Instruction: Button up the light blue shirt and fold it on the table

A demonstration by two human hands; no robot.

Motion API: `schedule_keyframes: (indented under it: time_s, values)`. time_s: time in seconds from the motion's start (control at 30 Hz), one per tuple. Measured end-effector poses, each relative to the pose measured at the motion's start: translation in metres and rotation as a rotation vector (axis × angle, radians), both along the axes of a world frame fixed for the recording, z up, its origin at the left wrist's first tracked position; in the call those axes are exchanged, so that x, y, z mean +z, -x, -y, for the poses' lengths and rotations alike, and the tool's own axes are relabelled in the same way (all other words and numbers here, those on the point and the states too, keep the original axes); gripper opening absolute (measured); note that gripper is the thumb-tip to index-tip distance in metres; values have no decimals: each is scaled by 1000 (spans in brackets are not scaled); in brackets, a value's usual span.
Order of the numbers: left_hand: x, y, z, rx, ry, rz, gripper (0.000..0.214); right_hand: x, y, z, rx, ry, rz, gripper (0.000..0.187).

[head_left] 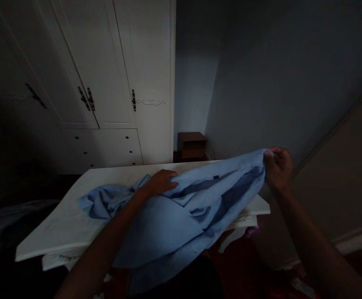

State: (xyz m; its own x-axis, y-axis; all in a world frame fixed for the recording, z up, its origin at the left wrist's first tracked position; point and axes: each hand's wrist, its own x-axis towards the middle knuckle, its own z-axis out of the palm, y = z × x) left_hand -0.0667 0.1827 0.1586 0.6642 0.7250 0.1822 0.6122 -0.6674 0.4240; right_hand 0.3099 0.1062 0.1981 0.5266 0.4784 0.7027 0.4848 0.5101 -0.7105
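Note:
A light blue shirt (165, 228) lies partly bunched on the white table (52, 224), and its lower part hangs over the near edge. My right hand (279, 168) pinches one end of the cloth and holds it raised off the table's right side. Near the middle, my left hand (162, 182) grips the upper edge of the fabric, thumb and fingers closed on it. Between the hands the shirt is stretched in long folds, with a small dark label showing inside. Crumpled cloth sits left of my left hand.
A white wardrobe (152, 137) with dark handles stands behind the table. In the far corner is a small brown nightstand (193, 137). The grey wall (255, 95) runs along the right. Dim cloth (15, 211) lies at the left, and the floor is dark red.

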Motion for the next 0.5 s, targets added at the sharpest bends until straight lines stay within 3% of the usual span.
schedule_keyframes:
  time_s: [0.1, 0.23, 0.33, 0.5]
  values:
    - [29, 16, 0, 298, -163, 47, 40, 2, -24, -12, -49, 91, 17, 41]
    - [73, 34, 1, 327, -369, 68, 47, 11, -40, -39, -9, 200, 78, 41]
    - [98, 31, 3, 321, -468, 61, 48, 25, -46, -65, -75, 195, 204, 37]
    - [110, 2, 13, 403, -387, -108, 47, 55, -58, -99, -202, 233, 332, 20]
